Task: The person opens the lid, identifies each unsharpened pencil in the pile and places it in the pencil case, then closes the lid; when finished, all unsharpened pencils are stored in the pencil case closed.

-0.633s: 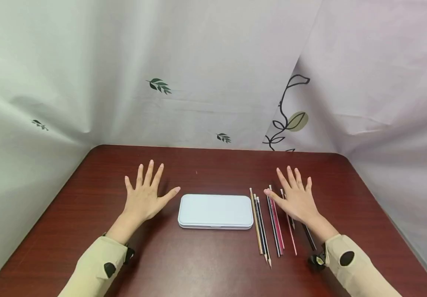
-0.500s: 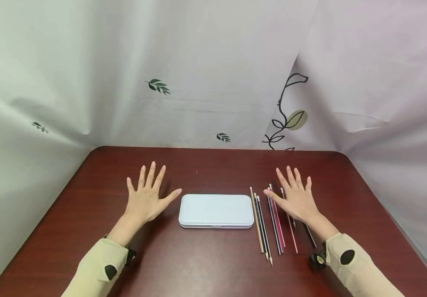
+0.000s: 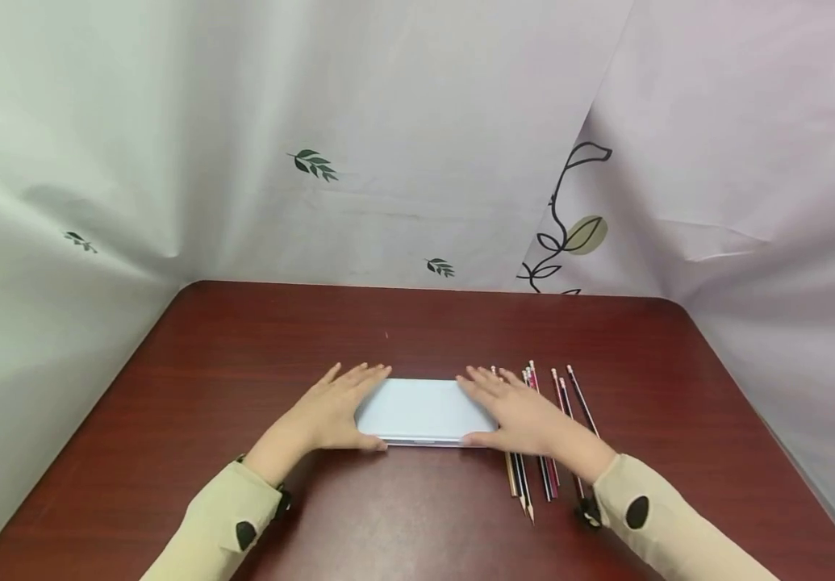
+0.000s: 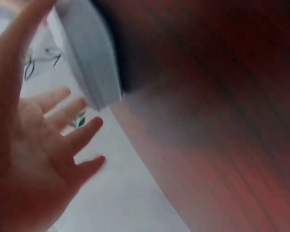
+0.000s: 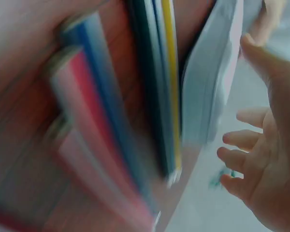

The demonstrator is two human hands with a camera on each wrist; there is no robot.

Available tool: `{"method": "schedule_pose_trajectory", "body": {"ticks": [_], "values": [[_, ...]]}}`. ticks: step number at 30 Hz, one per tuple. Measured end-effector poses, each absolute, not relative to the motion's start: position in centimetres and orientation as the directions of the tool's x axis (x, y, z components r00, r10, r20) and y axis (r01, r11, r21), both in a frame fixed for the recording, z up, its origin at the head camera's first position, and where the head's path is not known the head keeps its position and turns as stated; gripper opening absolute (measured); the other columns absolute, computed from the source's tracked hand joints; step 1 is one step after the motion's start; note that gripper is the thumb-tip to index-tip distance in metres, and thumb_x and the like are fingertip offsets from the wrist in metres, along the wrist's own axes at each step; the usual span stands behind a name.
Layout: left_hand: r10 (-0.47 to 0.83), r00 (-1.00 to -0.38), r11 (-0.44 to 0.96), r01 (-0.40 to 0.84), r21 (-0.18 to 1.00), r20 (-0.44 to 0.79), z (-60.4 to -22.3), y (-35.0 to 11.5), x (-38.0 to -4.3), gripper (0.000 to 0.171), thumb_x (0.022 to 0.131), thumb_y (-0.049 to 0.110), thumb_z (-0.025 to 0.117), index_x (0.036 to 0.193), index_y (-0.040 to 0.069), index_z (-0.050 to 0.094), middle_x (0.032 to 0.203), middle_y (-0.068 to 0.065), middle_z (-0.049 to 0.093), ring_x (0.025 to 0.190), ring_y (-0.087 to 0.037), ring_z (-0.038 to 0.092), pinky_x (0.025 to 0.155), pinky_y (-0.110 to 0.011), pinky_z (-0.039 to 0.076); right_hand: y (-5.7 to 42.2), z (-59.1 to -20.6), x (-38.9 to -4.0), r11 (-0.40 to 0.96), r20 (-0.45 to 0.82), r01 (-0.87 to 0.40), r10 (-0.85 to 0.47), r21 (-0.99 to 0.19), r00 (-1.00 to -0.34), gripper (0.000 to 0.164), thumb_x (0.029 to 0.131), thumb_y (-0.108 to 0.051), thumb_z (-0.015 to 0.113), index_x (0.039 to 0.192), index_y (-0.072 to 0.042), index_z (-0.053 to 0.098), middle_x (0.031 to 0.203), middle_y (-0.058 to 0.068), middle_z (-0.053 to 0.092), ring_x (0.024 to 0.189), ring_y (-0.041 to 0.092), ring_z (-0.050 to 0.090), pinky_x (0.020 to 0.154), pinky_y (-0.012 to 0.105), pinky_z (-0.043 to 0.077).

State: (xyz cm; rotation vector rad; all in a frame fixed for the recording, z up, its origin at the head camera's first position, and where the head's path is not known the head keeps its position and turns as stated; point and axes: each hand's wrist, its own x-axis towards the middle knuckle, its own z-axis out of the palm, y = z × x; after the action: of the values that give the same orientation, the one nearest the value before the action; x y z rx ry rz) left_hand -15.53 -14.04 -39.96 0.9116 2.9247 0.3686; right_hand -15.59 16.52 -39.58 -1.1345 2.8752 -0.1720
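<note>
A pale blue flat case point(image 3: 424, 410) with a closed lid lies on the dark red table. My left hand point(image 3: 330, 415) is at its left end, thumb near the front edge and fingers over the back corner. At the other end, my right hand point(image 3: 515, 415) mirrors it, thumb by the front edge. Both wrist views show the fingers spread and fairly straight: the left hand point(image 4: 38, 145) beside the case's end point(image 4: 89, 58), and the right hand point(image 5: 266, 159) beside the opposite end point(image 5: 210, 82). Several pencils point(image 3: 523, 484) lie under and beyond the right hand and forearm, partly hidden.
More pencils point(image 3: 581, 397) lie farther right, near the right forearm. The brown-red table point(image 3: 417, 323) ends at a back edge against a pale curtain point(image 3: 402, 145) with leaf prints. Blurred pencils point(image 5: 96, 125) show close up in the right wrist view.
Both hands have come inward from spread positions over the table to the two ends of the case. The case and pencils stay in about the same place.
</note>
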Motion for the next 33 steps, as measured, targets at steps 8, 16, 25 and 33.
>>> {"method": "schedule_pose_trajectory", "body": {"ticks": [8, 16, 25, 33], "values": [[0.596, -0.803, 0.784, 0.583, 0.215, 0.008, -39.7, -11.9, -15.9, 0.088, 0.058, 0.042, 0.08, 0.134, 0.01, 0.049, 0.13, -0.011, 0.052, 0.115, -0.028, 0.052, 0.089, -0.041, 0.047, 11.8, -39.3, -16.0, 0.513, -0.018, -0.795, -0.837, 0.325, -0.547, 0.084, 0.074, -0.061, 0.056, 0.134, -0.004, 0.047, 0.121, 0.024, 0.058, 0.102, 0.032, 0.063, 0.078, 0.037, 0.053], [0.61, -0.792, 0.78, 0.601, 0.173, 0.001, -39.7, -11.7, -16.4, 0.089, 0.058, 0.042, 0.081, 0.134, 0.01, 0.049, 0.124, -0.009, 0.052, 0.107, -0.025, 0.053, 0.085, -0.036, 0.049, 9.9, -39.8, -15.8, 0.398, -0.059, -0.792, -0.878, 0.464, -0.475, 0.085, 0.073, -0.054, 0.055, 0.129, 0.011, 0.047, 0.099, 0.037, 0.061, 0.087, 0.038, 0.066, 0.069, 0.038, 0.056], [0.595, -0.803, 0.797, 0.586, 0.146, -0.023, -39.6, -11.7, -16.1, 0.088, 0.06, 0.042, 0.08, 0.136, 0.01, 0.048, 0.128, -0.01, 0.05, 0.113, -0.027, 0.052, 0.086, -0.036, 0.049, 9.1, -40.4, -14.3, 0.245, -0.08, -0.755, -0.928, 0.608, -0.365, 0.055, 0.084, -0.034, 0.054, 0.122, 0.005, 0.057, 0.092, 0.03, 0.065, 0.081, 0.03, 0.067, 0.06, 0.033, 0.056], [0.592, -0.805, 0.799, 0.583, 0.15, -0.026, -39.6, -11.9, -15.9, 0.089, 0.059, 0.042, 0.081, 0.135, 0.009, 0.049, 0.127, -0.01, 0.05, 0.111, -0.027, 0.053, 0.085, -0.036, 0.05, 9.0, -40.0, -14.3, 0.131, -0.097, -0.767, -0.965, 0.629, -0.245, 0.046, 0.082, -0.023, 0.056, 0.117, 0.006, 0.059, 0.084, 0.026, 0.067, 0.074, 0.028, 0.068, 0.06, 0.032, 0.056]]}}
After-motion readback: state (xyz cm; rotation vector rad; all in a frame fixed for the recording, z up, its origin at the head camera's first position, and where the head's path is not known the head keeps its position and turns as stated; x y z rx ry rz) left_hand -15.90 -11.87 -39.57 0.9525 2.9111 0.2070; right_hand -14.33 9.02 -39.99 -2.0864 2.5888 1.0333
